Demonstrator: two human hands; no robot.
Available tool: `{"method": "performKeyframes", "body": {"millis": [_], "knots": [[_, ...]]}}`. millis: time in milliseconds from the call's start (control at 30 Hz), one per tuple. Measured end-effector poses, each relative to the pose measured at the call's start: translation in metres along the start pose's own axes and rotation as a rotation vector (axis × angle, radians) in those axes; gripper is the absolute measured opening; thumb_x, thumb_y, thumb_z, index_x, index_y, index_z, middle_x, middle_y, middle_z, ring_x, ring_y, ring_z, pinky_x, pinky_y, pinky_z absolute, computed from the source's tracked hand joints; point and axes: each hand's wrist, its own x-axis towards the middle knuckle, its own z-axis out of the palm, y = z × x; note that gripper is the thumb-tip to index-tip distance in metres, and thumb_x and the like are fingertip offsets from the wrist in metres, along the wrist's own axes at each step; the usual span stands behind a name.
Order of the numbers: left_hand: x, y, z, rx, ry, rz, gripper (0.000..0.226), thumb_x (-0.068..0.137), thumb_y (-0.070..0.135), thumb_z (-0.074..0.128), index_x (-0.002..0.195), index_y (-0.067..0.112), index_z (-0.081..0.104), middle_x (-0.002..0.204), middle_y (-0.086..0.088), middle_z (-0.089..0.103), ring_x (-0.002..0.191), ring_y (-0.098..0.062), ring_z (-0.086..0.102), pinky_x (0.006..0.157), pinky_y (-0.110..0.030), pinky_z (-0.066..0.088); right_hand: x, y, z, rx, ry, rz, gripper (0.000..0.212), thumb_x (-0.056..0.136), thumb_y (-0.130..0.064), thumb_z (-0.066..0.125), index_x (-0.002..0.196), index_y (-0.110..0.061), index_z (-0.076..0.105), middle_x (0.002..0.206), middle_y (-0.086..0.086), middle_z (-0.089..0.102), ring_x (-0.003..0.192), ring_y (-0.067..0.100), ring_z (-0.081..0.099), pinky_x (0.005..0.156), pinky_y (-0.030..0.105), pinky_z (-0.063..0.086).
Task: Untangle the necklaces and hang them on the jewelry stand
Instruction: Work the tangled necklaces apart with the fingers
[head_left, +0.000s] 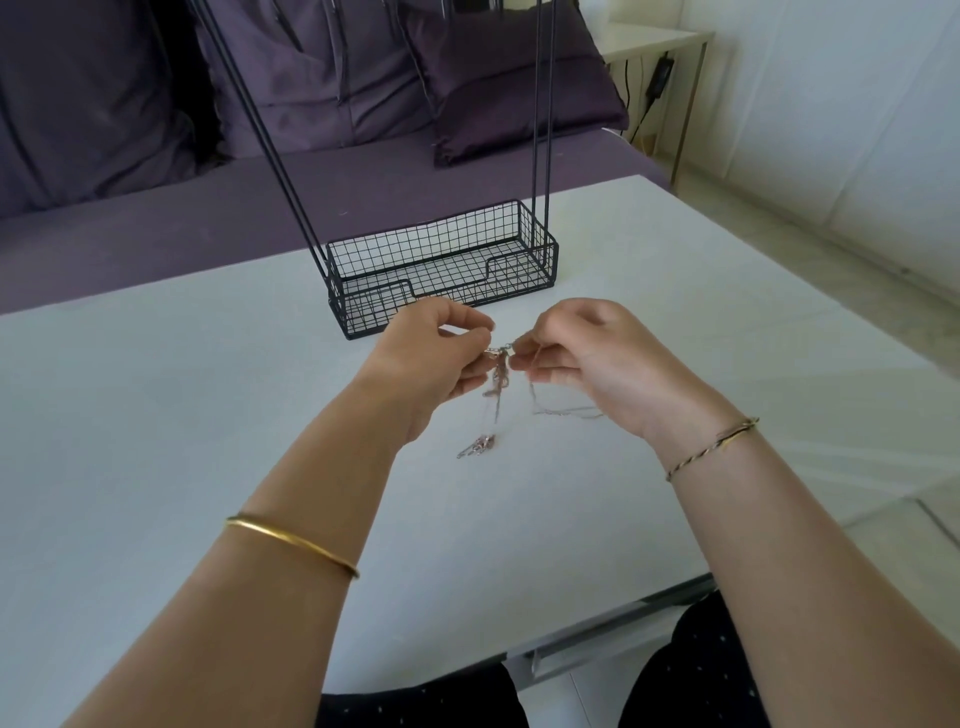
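A tangle of thin silver necklaces (497, 382) hangs between my two hands above the white table (208, 415). My left hand (439, 358) pinches the top of the tangle from the left. My right hand (576, 358) pinches it from the right, fingertips nearly meeting. Chain strands drop to the table, with a small pendant cluster (478, 446) lying on the surface and a loop trailing under my right palm. The black wire jewelry stand (441, 270) sits just behind my hands; its basket base holds nothing and its tall rods run up out of view.
A purple sofa with cushions (493, 88) lies behind the table. A small white side table (660, 41) with cables stands at the back right. The table's near edge runs above my lap at the lower right.
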Motion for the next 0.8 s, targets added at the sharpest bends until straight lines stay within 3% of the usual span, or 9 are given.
{"method": "performKeyframes", "body": {"millis": [133,400,533,667,800], "knots": [[-0.0028,0.0024,0.0003,-0.034,-0.049,-0.005,0.007,0.092,0.003,0.058,0.09,0.009,0.059,0.069,-0.003,0.057,0.062,-0.01,0.059,0.083,-0.031,0.056,-0.0013,-0.0027,0.0007,0.108,0.013,-0.034,0.019,0.09,0.001,0.046,0.074,-0.006,0.053,0.07,0.007,0.064,0.062,0.019,0.064,0.07,0.031,0.056],[-0.0051,0.0037,-0.0011,0.045,-0.154,0.003,0.015,0.086,-0.004,0.063,0.095,0.008,0.063,0.08,-0.006,0.061,0.072,-0.013,0.058,0.085,-0.031,0.055,-0.0014,-0.0025,-0.0023,0.016,0.05,-0.052,0.018,0.089,-0.002,0.047,0.073,-0.011,0.053,0.063,0.001,0.061,0.049,0.01,0.04,0.055,0.024,0.042],[-0.0026,-0.0005,0.0001,0.291,-0.039,0.099,0.018,0.085,0.002,0.064,0.082,0.019,0.068,0.082,-0.003,0.065,0.077,-0.014,0.058,0.083,-0.033,0.054,-0.0029,-0.0037,-0.001,-0.08,0.05,-0.059,0.018,0.088,-0.004,0.049,0.073,-0.013,0.054,0.064,0.0,0.054,0.045,0.005,0.036,0.046,0.017,0.033],[-0.0022,-0.0018,-0.0006,0.34,0.047,0.184,0.019,0.086,0.006,0.063,0.083,0.025,0.065,0.077,0.003,0.06,0.07,-0.011,0.053,0.068,-0.024,0.048,-0.0037,-0.0052,-0.0023,-0.237,0.062,-0.071,0.014,0.085,-0.006,0.055,0.078,-0.015,0.064,0.06,-0.008,0.052,0.053,0.005,0.043,0.046,0.016,0.034],[0.0003,0.0018,-0.0017,0.196,0.058,0.143,0.022,0.085,0.002,0.058,0.085,0.023,0.064,0.082,-0.003,0.064,0.09,-0.022,0.064,0.09,-0.037,0.053,-0.0072,-0.0055,-0.0014,-0.335,-0.016,-0.108,0.009,0.086,-0.012,0.063,0.081,-0.016,0.069,0.045,-0.023,0.052,0.047,-0.007,0.047,0.046,0.006,0.034]]}}
